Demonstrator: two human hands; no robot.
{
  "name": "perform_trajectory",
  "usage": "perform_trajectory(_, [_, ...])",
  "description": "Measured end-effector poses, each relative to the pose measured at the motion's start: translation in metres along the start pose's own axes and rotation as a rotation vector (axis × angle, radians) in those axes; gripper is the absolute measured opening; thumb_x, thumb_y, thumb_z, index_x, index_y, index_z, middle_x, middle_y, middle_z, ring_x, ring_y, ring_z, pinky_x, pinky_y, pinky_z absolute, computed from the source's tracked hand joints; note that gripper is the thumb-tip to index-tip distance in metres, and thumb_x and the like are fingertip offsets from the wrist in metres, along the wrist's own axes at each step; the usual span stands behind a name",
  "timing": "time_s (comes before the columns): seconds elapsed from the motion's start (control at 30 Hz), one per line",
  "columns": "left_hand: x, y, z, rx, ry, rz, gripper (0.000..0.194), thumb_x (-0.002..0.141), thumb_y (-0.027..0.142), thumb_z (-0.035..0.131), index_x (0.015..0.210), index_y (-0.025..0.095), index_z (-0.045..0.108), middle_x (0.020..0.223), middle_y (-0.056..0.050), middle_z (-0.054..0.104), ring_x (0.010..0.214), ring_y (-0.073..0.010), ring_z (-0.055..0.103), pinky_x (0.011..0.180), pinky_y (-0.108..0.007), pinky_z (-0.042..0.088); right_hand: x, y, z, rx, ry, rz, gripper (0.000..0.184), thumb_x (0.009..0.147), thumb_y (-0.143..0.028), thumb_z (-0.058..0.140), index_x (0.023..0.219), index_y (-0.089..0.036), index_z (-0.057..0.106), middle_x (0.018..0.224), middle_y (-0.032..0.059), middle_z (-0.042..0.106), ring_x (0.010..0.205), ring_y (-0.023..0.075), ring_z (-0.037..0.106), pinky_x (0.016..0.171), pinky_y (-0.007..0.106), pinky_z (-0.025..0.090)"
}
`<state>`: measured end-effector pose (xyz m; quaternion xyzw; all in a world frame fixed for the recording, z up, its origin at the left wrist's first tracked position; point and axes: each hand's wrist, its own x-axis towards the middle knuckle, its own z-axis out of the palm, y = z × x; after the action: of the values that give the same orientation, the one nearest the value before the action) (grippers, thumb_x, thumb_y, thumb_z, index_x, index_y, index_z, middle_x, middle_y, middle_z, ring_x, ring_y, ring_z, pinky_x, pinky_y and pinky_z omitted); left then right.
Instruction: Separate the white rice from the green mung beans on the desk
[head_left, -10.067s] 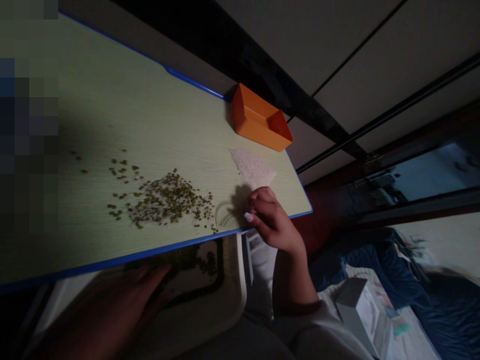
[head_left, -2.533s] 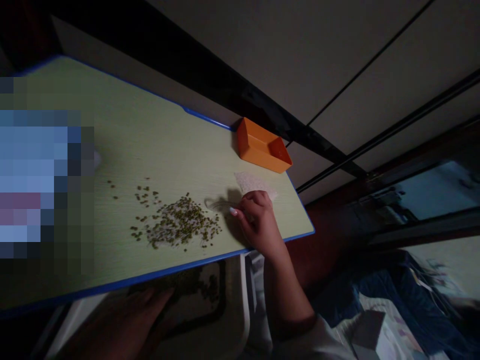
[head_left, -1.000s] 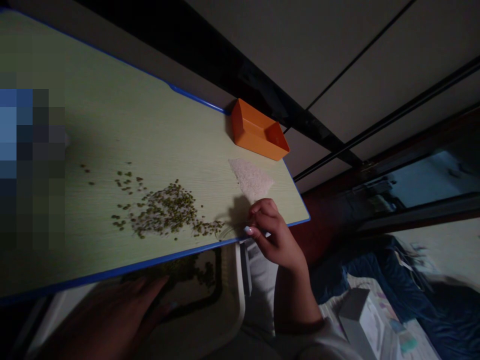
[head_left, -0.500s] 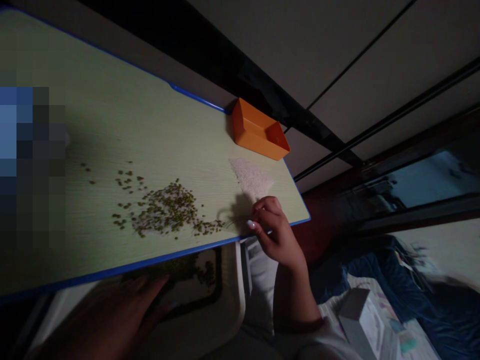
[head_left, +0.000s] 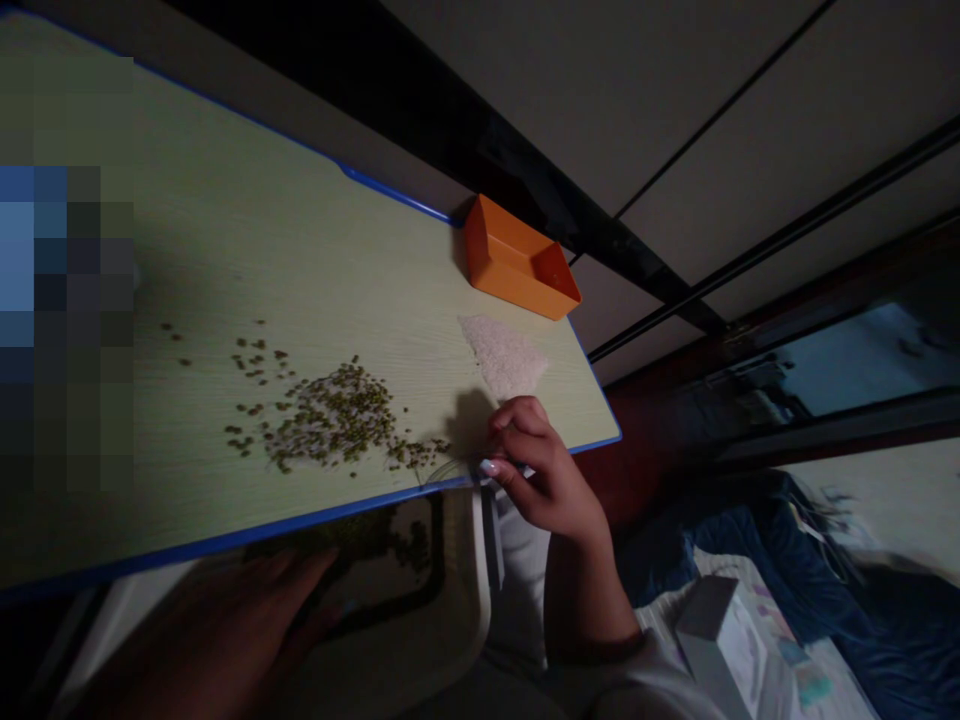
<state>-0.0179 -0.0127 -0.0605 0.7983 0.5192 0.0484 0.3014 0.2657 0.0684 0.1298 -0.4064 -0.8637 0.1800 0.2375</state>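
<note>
My right hand (head_left: 536, 465) is closed above the table's near edge, with thumb and fingers drawn together. From its fingertips a thin wire-like thing (head_left: 448, 470) with faint curved lines reaches left; its exact kind does not show. Green beans (head_left: 337, 415), like mung beans, lie in a loose heap left of it, with pale grains among them. Beyond the hand is a heap of white grains (head_left: 506, 352), like rice. Below the table edge, in shadow, my left hand (head_left: 259, 600) extends over a white bin (head_left: 481, 590), fingers straight and apart from the thumb. A dark-rimmed tray (head_left: 431, 590) with green stuff lies inside it.
An orange box (head_left: 521, 285) without a lid stands at the far right corner of the pale, blue-edged table (head_left: 300, 240). Stray beans (head_left: 176, 338) lie farther left. A grey box (head_left: 720, 630) is at the lower right. The left side is blurred out by blocks.
My right hand has moved slightly left and toward me, bringing the wire-like thing over the table's near edge. My left hand, the heaps and the orange box look unchanged.
</note>
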Motion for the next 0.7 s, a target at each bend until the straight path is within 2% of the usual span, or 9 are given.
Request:
perform_trajectory(0.27, [0.000, 0.008, -0.010, -0.019, -0.031, -0.037, 0.050, 0.094, 0.051, 0.045, 0.134, 0.032, 0.068, 0.136, -0.011, 0.074, 0.120, -0.0387, 0.071, 0.105, -0.063, 0.053, -0.005, 0.003, -0.004, -0.070, 0.079, 0.057, 0.016, 0.099, -0.023, 0.058, 0.083, -0.023, 0.057, 0.097, 0.0068, 0.058, 0.103, 0.0243, 0.054, 0.093, 0.043, 0.045])
perform_trajectory(0.4, [0.002, 0.010, -0.014, -0.012, -0.052, -0.052, 0.050, 0.091, 0.050, 0.045, 0.132, 0.033, 0.070, 0.134, -0.010, 0.075, 0.119, -0.0378, 0.072, 0.105, -0.062, 0.054, -0.004, 0.005, -0.001, -0.082, 0.077, 0.064, 0.017, 0.099, -0.023, 0.057, 0.082, -0.023, 0.056, 0.097, 0.0070, 0.058, 0.104, 0.0249, 0.054, 0.094, 0.044, 0.044])
perform_trajectory(0.5, [0.003, 0.009, -0.011, 0.011, -0.067, -0.085, 0.052, 0.089, 0.051, 0.046, 0.132, 0.034, 0.070, 0.132, -0.011, 0.076, 0.117, -0.0386, 0.072, 0.104, -0.062, 0.053, -0.002, 0.005, 0.001, -0.060, 0.070, 0.040, 0.018, 0.100, -0.024, 0.057, 0.082, -0.022, 0.056, 0.097, 0.0068, 0.057, 0.104, 0.0249, 0.054, 0.094, 0.044, 0.043])
perform_trajectory(0.7, [0.003, 0.002, -0.001, -0.017, -0.003, -0.044, 0.053, 0.089, 0.054, 0.044, 0.130, 0.033, 0.071, 0.130, -0.011, 0.077, 0.114, -0.0408, 0.073, 0.098, -0.065, 0.055, 0.001, 0.004, 0.001, -0.006, 0.010, -0.006, 0.020, 0.101, -0.028, 0.057, 0.082, -0.022, 0.057, 0.095, 0.0064, 0.058, 0.103, 0.0247, 0.054, 0.092, 0.044, 0.043])
